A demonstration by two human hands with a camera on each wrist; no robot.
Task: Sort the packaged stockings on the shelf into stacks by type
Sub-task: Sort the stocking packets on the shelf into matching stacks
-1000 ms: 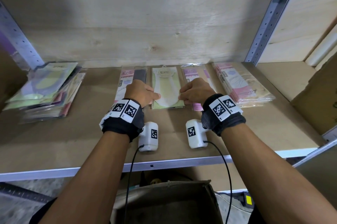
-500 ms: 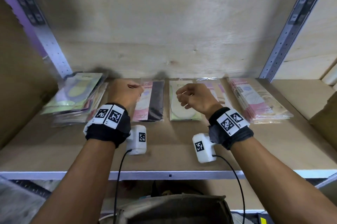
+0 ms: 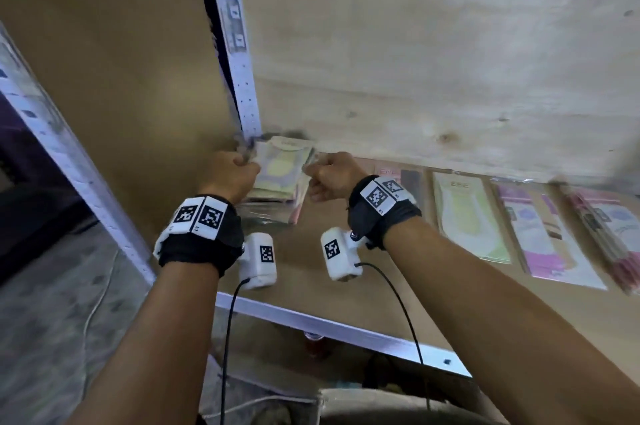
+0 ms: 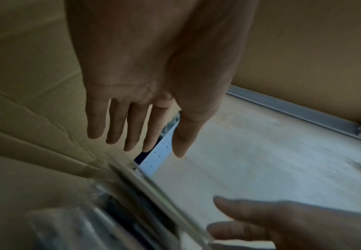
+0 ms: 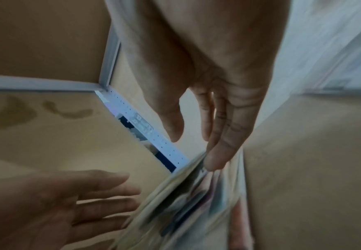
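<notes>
A mixed pile of packaged stockings point(image 3: 280, 179) lies in the back left corner of the shelf. My left hand point(image 3: 230, 175) is at the pile's left side and my right hand point(image 3: 329, 175) at its right side. In the left wrist view the left hand point(image 4: 162, 150) has straight fingers above the blurred pile point(image 4: 132, 203). The right hand point(image 5: 194, 150) also has straight fingers, one fingertip point(image 5: 213, 164) touching the pile's edge point(image 5: 186, 203). To the right lie a pink-and-black package point(image 3: 401, 182), a green one point(image 3: 467, 217), a purple one point(image 3: 543, 237) and a pink stack point(image 3: 609, 230).
A perforated metal upright point(image 3: 239, 61) stands right behind the pile, with a cardboard side wall point(image 3: 121, 78) to its left and a plywood back wall point(image 3: 450, 61). The shelf's metal front edge point(image 3: 329, 324) runs below my wrists. A box point(image 3: 381, 404) sits under the shelf.
Both hands left the sorted row in the middle and moved left to the mixed pile. The head view swung left with them.
</notes>
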